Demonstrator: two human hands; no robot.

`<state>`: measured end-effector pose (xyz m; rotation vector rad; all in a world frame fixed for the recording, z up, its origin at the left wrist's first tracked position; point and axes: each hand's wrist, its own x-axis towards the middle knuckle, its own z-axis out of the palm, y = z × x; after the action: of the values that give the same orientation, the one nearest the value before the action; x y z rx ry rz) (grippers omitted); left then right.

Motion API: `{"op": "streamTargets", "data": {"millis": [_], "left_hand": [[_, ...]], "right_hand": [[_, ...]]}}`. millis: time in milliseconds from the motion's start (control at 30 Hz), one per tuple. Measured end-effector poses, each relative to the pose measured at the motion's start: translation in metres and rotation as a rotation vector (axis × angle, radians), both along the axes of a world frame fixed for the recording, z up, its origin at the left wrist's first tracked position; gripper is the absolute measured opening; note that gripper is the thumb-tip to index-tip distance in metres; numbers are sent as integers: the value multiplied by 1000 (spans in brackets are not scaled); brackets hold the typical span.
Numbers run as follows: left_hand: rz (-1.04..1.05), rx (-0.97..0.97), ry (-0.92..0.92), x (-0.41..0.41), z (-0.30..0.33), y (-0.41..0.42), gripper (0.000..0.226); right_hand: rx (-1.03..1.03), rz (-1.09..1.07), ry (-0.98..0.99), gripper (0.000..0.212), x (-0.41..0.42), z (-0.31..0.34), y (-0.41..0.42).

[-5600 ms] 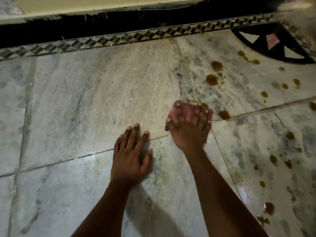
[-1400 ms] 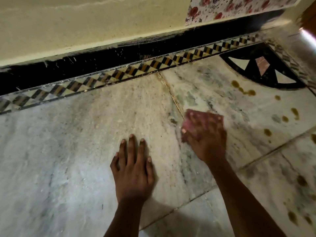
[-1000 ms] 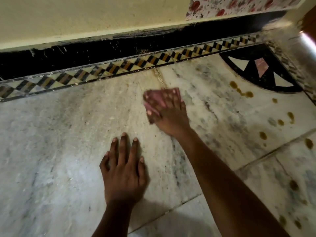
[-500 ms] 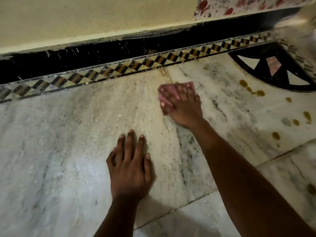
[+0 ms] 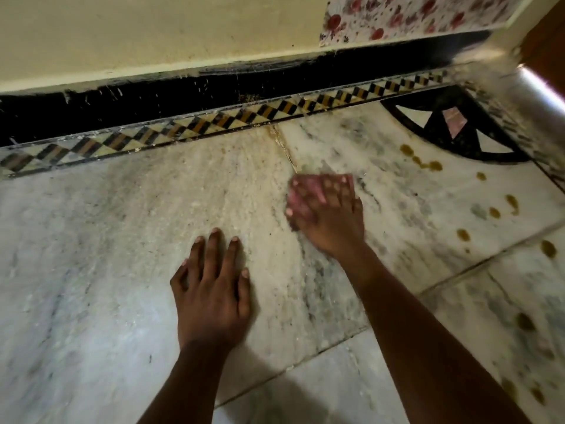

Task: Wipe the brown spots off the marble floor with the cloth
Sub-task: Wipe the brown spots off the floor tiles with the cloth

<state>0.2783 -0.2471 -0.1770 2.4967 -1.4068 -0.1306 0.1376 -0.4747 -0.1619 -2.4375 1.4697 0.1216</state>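
- A person's right hand [image 5: 328,220] presses a pink cloth [image 5: 305,194] onto the marble floor [image 5: 122,240], fingers spread over the wad and curled at its edges; the hand is blurred, so the exact hold is hard to read; the cloth lies beside the seam between two slabs, towards the far side of the scene and near the patterned border.
- The left hand [image 5: 211,289] rests flat on the marble, near and to the left of the cloth, fingers straight and holding nothing; it looks to be bracing the body.
- The cloth appears soft, light and limp, bunching under the palm; judged from that, it is best held as a gathered wad under the fingers and pushed flat, not pinched by a corner; the polished marble looks smooth and may be slick where wet.
- Brown spots [image 5: 422,162] remain to the right of the cloth, scattered from the far right down to the near right edge; the slab under and left of the hands shows none, so the job looks partly done.
- A checked inlay border [image 5: 214,123] runs along the far edge under a black skirting [image 5: 153,102]; a dark fan-shaped inlay [image 5: 443,130] fills the far right corner; a flowered fabric [image 5: 412,13] hangs above it.
- Nothing stands between cloth and spots; the right wall and corner may cramp the farthest strokes.
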Motion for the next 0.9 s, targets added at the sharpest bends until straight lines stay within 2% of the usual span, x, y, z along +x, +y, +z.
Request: {"op": "streamTargets", "data": {"millis": [67, 133, 200, 267, 300, 367, 467, 533, 600, 667, 767, 833, 900], "left_hand": [[-16, 17, 8, 1, 1, 0, 65], [-13, 31, 15, 2, 2, 0, 65], [-19, 38, 20, 1, 2, 0, 65], [-25, 32, 23, 0, 2, 1, 65], [-24, 27, 23, 1, 2, 1, 65], [-26, 23, 12, 0, 1, 1, 65], [-20, 19, 10, 1, 3, -1, 64], [-21, 26, 2, 0, 6, -2, 64], [-19, 30, -6, 0, 6, -3, 63], [-19, 34, -14, -1, 5, -2, 63], [-24, 15, -13, 0, 2, -2, 63], [-26, 3, -16, 0, 2, -1, 63], [-28, -1, -14, 0, 3, -1, 63]], "right_hand": [[-41, 4, -14, 71, -44, -3, 55], [-119, -117, 1, 75, -84, -5, 90], [-148, -350, 15, 78, -93, -5, 90], [-39, -634, -45, 75, -69, -1, 67], [18, -710, -86, 75, -49, 3, 52], [53, -637, -93, 76, -19, 3, 35], [-58, -195, -39, 74, -22, -6, 72], [-116, -35, -37, 74, -59, -7, 121], [-137, -65, -22, 75, -109, -7, 155], [-129, -259, 6, 81, -141, -8, 154], [-91, -589, -57, 74, -123, -8, 107], [-20, -590, -108, 70, -91, -4, 80], [-57, -406, -93, 70, -77, -8, 83]]}}
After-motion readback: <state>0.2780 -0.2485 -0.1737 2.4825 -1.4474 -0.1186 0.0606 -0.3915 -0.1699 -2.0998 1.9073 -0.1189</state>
